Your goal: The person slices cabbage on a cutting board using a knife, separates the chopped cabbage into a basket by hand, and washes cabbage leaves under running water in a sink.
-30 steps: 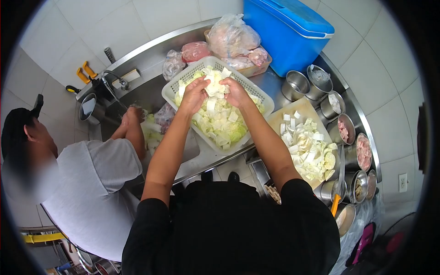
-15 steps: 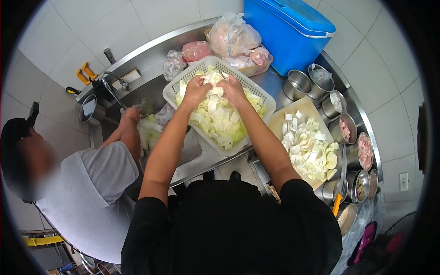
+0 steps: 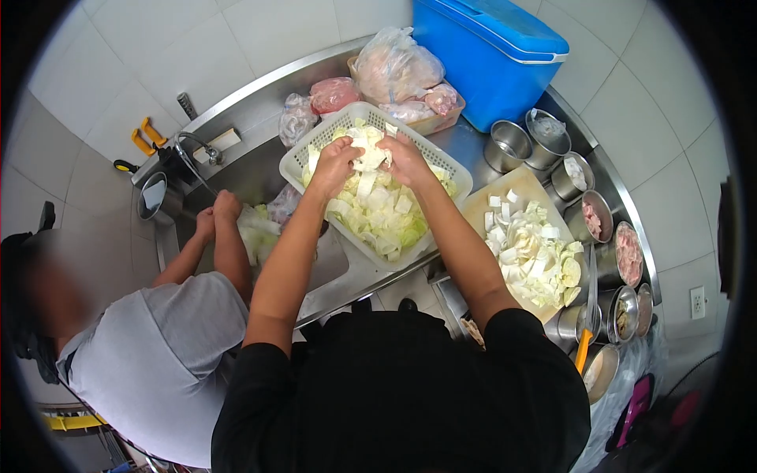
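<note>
Chopped cabbage (image 3: 378,213) fills a white perforated basket (image 3: 296,164) at the sink's edge. Above its back part, my left hand (image 3: 335,164) is closed on one side of a pale cabbage clump (image 3: 367,150). On the other side of the clump, my right hand (image 3: 406,160) grips it with thumb and fingers. More cut cabbage (image 3: 532,256) lies in a heap on a cutting board (image 3: 479,206) to the right, with an orange-handled knife (image 3: 583,351) at the board's right edge.
At the left, a co-worker in a grey shirt (image 3: 158,347) has both hands at the sink (image 3: 327,264), by the faucet (image 3: 185,150). Bagged meat (image 3: 398,67) and a blue cooler (image 3: 489,67) stand behind the basket. Several metal pots (image 3: 509,144) line the right side.
My hands have parted slightly, and more of the clump shows between them. The co-worker's hands have come together near the faucet, and the co-worker's head has moved lower in view.
</note>
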